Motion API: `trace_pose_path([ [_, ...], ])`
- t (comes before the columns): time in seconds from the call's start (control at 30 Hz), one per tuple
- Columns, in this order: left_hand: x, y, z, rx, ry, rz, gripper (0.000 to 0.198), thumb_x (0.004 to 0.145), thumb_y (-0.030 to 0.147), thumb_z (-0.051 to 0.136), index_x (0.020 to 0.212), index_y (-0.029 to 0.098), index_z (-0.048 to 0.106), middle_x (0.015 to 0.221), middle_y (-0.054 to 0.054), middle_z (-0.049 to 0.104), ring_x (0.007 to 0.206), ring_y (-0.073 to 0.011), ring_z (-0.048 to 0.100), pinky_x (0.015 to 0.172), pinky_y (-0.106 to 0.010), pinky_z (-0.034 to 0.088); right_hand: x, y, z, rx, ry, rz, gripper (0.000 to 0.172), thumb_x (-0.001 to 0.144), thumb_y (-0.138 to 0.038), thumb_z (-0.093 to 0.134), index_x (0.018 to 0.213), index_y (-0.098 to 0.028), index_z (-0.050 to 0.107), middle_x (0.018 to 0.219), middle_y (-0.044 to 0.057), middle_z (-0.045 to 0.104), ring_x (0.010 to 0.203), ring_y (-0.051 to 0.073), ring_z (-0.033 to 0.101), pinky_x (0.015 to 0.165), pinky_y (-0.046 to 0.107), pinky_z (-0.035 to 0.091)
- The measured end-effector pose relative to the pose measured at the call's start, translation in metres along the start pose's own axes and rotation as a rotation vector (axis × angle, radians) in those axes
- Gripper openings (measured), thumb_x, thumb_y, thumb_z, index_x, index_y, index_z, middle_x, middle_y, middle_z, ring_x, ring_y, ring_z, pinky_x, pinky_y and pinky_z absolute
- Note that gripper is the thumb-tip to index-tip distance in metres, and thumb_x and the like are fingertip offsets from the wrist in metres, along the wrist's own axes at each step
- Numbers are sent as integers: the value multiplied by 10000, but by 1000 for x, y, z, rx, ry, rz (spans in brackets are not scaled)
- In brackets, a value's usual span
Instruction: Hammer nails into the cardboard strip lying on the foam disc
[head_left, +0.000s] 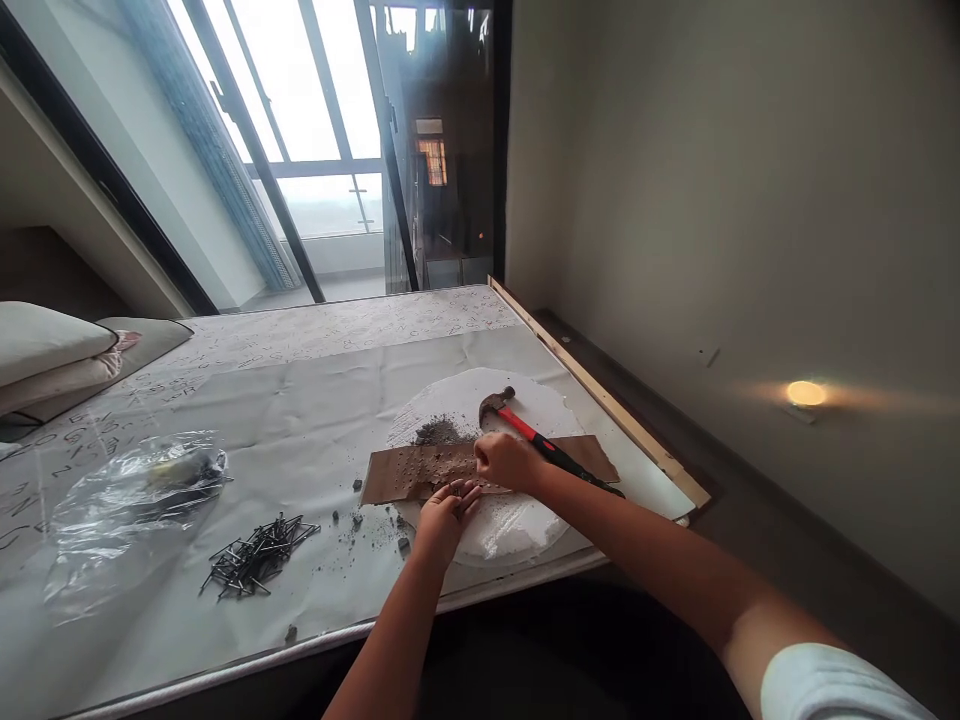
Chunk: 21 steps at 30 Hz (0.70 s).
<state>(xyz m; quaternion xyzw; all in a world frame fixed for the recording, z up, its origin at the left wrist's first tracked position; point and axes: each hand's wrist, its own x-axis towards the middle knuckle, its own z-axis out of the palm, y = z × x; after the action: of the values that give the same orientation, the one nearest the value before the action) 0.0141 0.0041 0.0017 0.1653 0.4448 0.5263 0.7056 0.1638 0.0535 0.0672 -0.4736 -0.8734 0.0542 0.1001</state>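
A brown board [394, 474] with crumbled bits on it lies across a round white foam disc [517, 525]. My right hand [508, 462] is closed above the board's middle; what it holds, if anything, is hidden. At the board's near edge my left hand [448, 507] is palm up with curled fingers, small dark bits at its fingertips that I cannot make out. A red and black claw hammer [533, 434] lies on the disc and board, just beyond my right hand. Grey crumbs [442, 431] are heaped behind the board.
A pile of nails [259, 556] and a clear plastic bag [139, 510] lie on the grey sheet [315, 410] to the left. Grey lumps are scattered near the board. A wooden strip [592, 385] edges the right side; folded bedding [56, 350] sits far left.
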Motion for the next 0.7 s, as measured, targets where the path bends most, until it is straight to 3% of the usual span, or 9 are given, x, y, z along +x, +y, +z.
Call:
trace_pose_path([
  [0.1,2,0,1,12,11,19,286,643,-66,457,844,115,550,881,-123,664,878,-242,654,837,-363,524,7,1,-21,43,67,-5,156,882,-253,507,929,-128,588,923,36,618,859,166,586,762,354,480],
  [0.2,2,1,1,7,-15,24,280,631,-66,450,829,104,553,855,-119,666,862,-233,657,847,-359,517,10,-5,-32,99,28,-73,128,868,-214,520,920,-132,603,866,16,637,811,145,595,724,307,484],
  [0.33,1,3,-2,5,-111,10,275,623,-46,473,825,113,571,806,-79,664,799,-193,658,866,-364,499,2,-21,-15,128,-90,-106,134,866,-237,532,872,-137,621,809,2,646,738,128,605,666,282,497],
  [0.47,2,3,-5,60,-118,16,256,617,-15,505,818,121,585,740,-32,640,677,-132,634,806,-315,511,-3,-31,9,100,-187,-66,187,872,-303,530,830,-143,618,818,9,640,713,129,602,653,294,510],
  [0.57,0,2,-5,94,-102,17,261,628,-3,495,841,122,581,756,-45,642,702,-141,637,759,-284,512,-3,-25,12,66,-210,-54,186,878,-304,521,845,-148,617,848,14,638,734,133,603,676,303,512],
  [0.7,-6,2,-2,114,-70,-21,284,668,5,460,899,129,569,935,-92,652,806,-174,648,702,-272,516,-8,-5,10,-30,-175,-41,186,876,-286,527,960,-135,597,970,45,620,868,173,595,758,371,501],
])
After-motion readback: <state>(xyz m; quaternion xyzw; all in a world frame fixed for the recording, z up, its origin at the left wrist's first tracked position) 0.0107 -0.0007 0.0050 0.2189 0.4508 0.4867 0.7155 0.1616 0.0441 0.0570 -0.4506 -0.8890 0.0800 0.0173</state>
